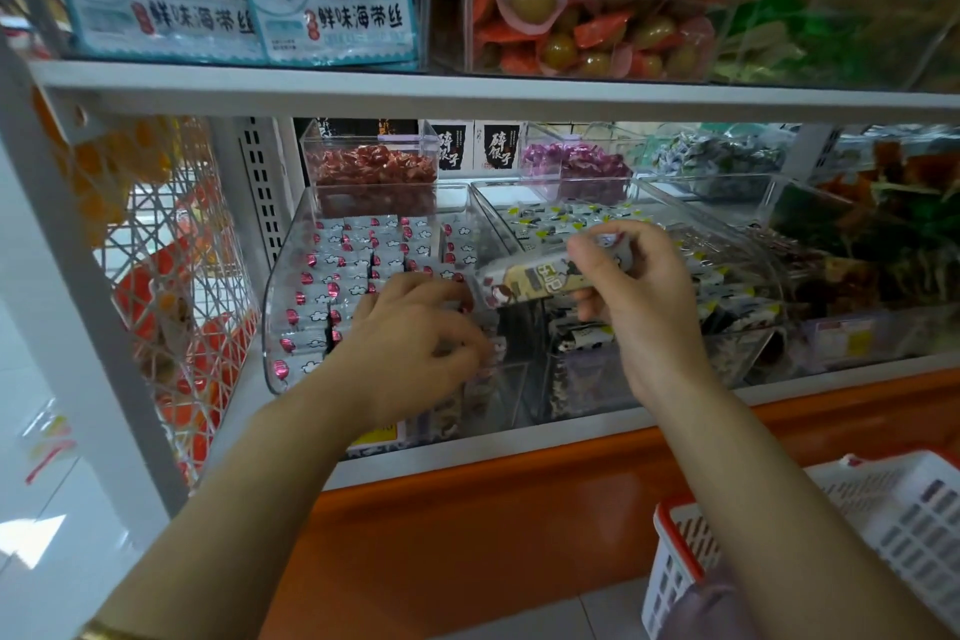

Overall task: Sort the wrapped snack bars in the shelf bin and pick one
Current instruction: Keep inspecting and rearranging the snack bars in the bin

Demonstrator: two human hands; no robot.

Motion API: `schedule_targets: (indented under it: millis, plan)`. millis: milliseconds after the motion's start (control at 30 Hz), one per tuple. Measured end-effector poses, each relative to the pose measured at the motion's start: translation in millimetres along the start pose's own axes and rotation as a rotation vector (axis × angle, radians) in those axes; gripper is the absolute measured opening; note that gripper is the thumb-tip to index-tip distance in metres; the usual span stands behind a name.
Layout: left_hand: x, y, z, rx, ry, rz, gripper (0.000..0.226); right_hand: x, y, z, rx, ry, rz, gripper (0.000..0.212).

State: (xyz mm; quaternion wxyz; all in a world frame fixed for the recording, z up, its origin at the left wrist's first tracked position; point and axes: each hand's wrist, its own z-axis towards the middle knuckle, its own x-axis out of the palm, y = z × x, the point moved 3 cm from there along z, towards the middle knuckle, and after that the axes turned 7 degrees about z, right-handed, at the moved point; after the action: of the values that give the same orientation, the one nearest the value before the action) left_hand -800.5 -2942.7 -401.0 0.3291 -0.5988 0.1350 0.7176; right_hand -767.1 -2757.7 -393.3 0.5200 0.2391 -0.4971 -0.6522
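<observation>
Pinching a yellow-and-black snack bar (535,282), the right hand (641,291) hovers over the clear bin (737,353) while the left hand (415,343) curls among pink-marked bars (353,270), its grip unclear.

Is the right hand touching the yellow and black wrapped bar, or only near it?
Touching. The head view shows the right hand pinching the right end of the wrapped bar between curled fingers and thumb.
</observation>
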Motion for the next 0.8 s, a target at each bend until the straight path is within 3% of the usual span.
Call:
schedule_targets:
  millis: [100,233,333,533,700,800]
  plan:
    - [2.8,5.5,5.5,-0.022,-0.026,0.077,0.055,-0.5,3.4,0.6,0.004,0.041,-0.021,0.010]
    - [8.8,13.6,8.4,-0.066,0.033,0.134,0.063,8.1,8.3,-2.2,-0.155,0.139,-0.329,0.015]
    - [10.3,18.8,9.5,-0.081,0.038,0.122,0.052,24.6,8.1,-5.4,-0.296,0.250,-0.576,0.027]
    - [9.8,20.1,6.4,-0.075,0.013,0.070,0.039,51.3,-7.5,-13.1,-0.395,0.390,-1.046,0.047]
    - [2.8,20.9,2.8,-0.063,-0.062,-0.108,0.043,50.2,-14.0,-18.7,-0.462,0.436,-1.178,0.047]
    - [1.7,23.8,1.5,-0.081,-0.073,-0.168,0.045,52.2,-13.7,-21.1,-0.483,0.507,-1.230,0.034]
